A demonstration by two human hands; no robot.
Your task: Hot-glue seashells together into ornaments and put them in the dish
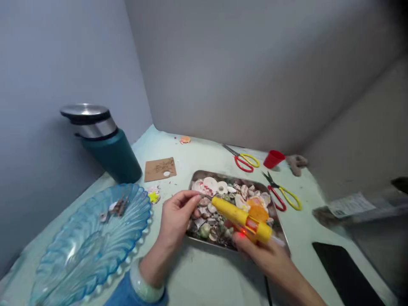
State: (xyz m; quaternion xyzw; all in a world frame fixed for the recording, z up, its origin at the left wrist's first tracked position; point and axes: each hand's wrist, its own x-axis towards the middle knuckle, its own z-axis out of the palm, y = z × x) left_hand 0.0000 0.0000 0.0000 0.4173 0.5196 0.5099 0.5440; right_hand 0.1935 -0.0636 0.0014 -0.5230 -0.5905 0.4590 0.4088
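My right hand [266,253] is wrapped around a yellow hot glue gun [231,210] with a red light glowing on its side. The metal nozzle points left and meets the fingertips of my left hand [174,219]. Thumb and forefinger of that hand are pinched together; whatever lies between them is too small to make out. Beneath both hands is a metal tray [284,236] filled with seashells [213,212], some white, brown and greenish. An orange shell [258,212] lies at its right side, partly behind the glue gun.
A blue glass dish [92,250] holding small brown pieces [119,207] sits left. Behind it stands a teal bottle [111,155] near a brown card [156,170]. Two pairs of scissors [244,159], a red cup [274,159] and a black phone-like slab [346,272] lie toward the right.
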